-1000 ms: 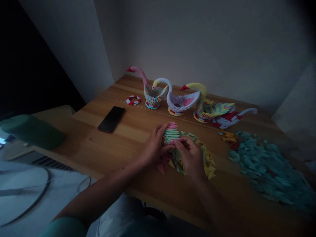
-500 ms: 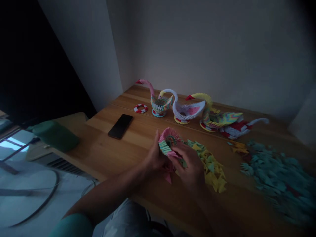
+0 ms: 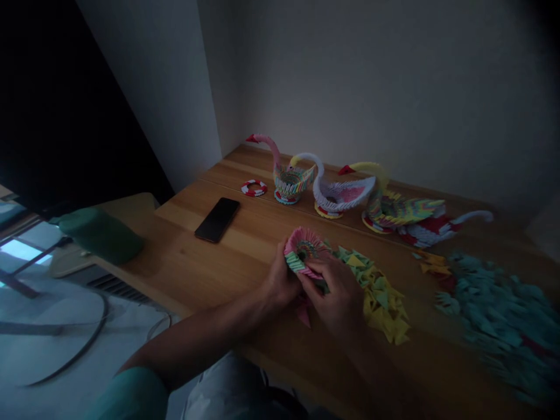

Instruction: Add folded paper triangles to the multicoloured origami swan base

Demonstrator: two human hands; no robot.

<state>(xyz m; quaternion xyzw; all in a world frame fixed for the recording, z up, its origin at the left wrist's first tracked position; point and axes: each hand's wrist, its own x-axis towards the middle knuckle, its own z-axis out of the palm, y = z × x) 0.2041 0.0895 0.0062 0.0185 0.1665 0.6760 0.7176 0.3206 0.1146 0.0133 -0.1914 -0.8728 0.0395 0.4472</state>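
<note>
Between my hands is a small round bowl of folded paper pieces, pink at the rim with green on its outer side. My left hand is wrapped round its left and lower side. The fingers of my right hand pinch the near right edge; whether they also hold a single piece is hidden. Pink folded pieces lie on the table below my hands. Just beyond my right hand spreads a heap of yellow and light green folded pieces.
Along the back of the wooden table stand several paper swans. A red and white paper ring and a black phone lie at left. Teal pieces and orange pieces are at right. A green bundle sits beyond the left edge.
The bowl has turned slightly in my hands, so more of its inside shows. My grip looks much the same. The whole view has shifted a little.
</note>
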